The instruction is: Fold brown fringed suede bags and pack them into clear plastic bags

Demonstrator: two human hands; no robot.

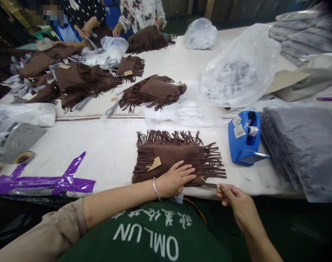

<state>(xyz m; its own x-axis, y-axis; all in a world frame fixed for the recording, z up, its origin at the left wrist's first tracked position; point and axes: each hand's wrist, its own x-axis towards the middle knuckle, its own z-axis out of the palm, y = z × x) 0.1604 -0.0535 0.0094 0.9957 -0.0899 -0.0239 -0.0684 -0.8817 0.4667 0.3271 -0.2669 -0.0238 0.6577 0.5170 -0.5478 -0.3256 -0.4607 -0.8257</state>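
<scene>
Brown fringed bag point(171, 156) lies flat at table edge, 12 o'clock from torso; judged soft, light, floppy. Left hand point(173, 179) is pressed flat, fingers spread. Strap end point(209, 185), at 3 o'clock, is pinched by right hand point(234, 198).

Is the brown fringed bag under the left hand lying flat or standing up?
Flat. The brown fringed bag lies on the white table, fringe spread outward, left hand pressing it.

One blue plastic tape dispenser point(243, 140) is seen. One brown suede fringed bag point(171, 154) lies nearest; another point(152, 92) sits beyond, several more heaped farther left, count unclear. Two crumpled clear plastic bags point(238, 69) are counted.
</scene>
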